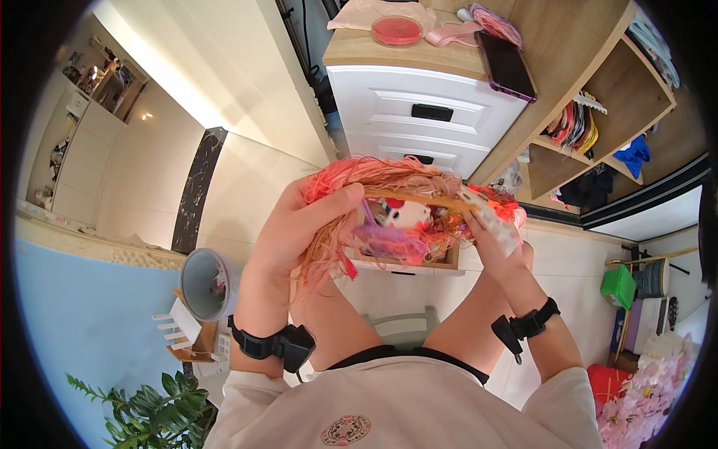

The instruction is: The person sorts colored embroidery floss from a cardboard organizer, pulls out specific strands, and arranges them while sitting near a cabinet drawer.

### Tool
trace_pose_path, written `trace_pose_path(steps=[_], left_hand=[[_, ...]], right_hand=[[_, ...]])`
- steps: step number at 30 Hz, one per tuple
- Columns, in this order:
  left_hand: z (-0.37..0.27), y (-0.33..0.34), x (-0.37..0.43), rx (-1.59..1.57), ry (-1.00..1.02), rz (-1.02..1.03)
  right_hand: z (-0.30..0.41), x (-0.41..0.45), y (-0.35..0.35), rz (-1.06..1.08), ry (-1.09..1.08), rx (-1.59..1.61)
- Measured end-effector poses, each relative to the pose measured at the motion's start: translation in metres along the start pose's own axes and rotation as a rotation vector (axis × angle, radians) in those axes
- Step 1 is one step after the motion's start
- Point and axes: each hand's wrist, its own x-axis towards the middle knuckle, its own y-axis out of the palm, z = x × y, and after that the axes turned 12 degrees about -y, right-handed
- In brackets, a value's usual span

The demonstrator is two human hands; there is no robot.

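In the head view my left hand grips the left end of a thick bundle of pink, coral and brown threads, its thumb pressed on top. Under my right hand's fingers is the right end of a long thread holder strip, its pale end lying over that hand. Loose strands hang below the left hand. Below the bundle, an open drawer holds purple and pink threads and a white item with red and dark marks. Some of the right fingers are hidden.
Ahead stands a white-fronted drawer cabinet carrying a red round dish, pink ribbon and a phone. Wooden shelves at right hold more thread bundles. A grey bin stands at left, with a plant below it.
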Motion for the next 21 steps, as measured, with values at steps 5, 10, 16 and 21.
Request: trace_pose_path(steps=[5,10,16,21], left_hand=[[0.003,-0.015,-0.001,0.024,-0.009,0.166],[0.0,-0.012,-0.01,-0.063,-0.101,0.261],[0.012,-0.019,0.003,-0.038,-0.163,0.382],[0.008,-0.014,-0.006,-0.189,-0.3,0.366]], right_hand=[[-0.007,-0.005,0.026,-0.491,-0.024,0.648],[0.005,0.004,-0.001,-0.263,0.102,0.67],[-0.011,0.018,-0.015,-0.137,0.149,0.522],[-0.023,0.017,-0.015,-0.093,0.201,0.355]])
